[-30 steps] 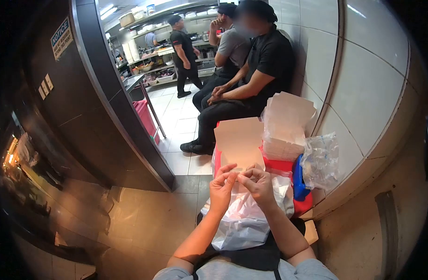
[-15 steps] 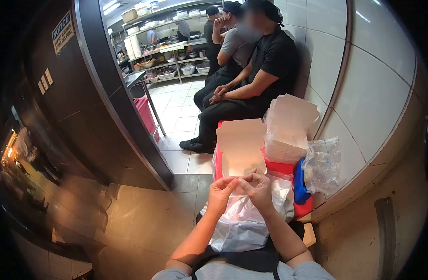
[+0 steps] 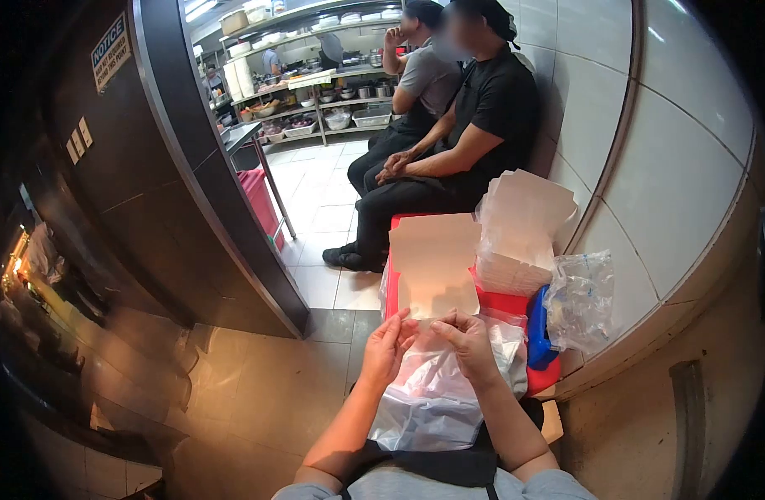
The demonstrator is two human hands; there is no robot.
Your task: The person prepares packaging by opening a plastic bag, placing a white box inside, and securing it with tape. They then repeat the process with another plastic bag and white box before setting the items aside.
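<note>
My left hand (image 3: pixel 389 348) and my right hand (image 3: pixel 467 343) are side by side above my lap, slightly apart. The thumb and fingertips of each are pinched together. Whatever they hold, if anything, is too small or too clear to make out. Just beyond my fingertips lies an unfolded, pale cardboard box blank (image 3: pixel 436 258). Below my hands, a crumpled white plastic bag (image 3: pixel 428 412) spreads over my lap.
A stack of cardboard blanks (image 3: pixel 524 233) stands on a red surface (image 3: pixel 506 303) by the tiled wall. Beside it are a blue object (image 3: pixel 538 329) and a clear plastic bag (image 3: pixel 581 300). Two people in dark aprons (image 3: pixel 491 108) sit beyond; kitchen shelves (image 3: pixel 341 92) stand behind.
My hands, whose fingertips met before, have moved a little apart, the left one shifting left. The view has shifted slightly. The box blank stays in place.
</note>
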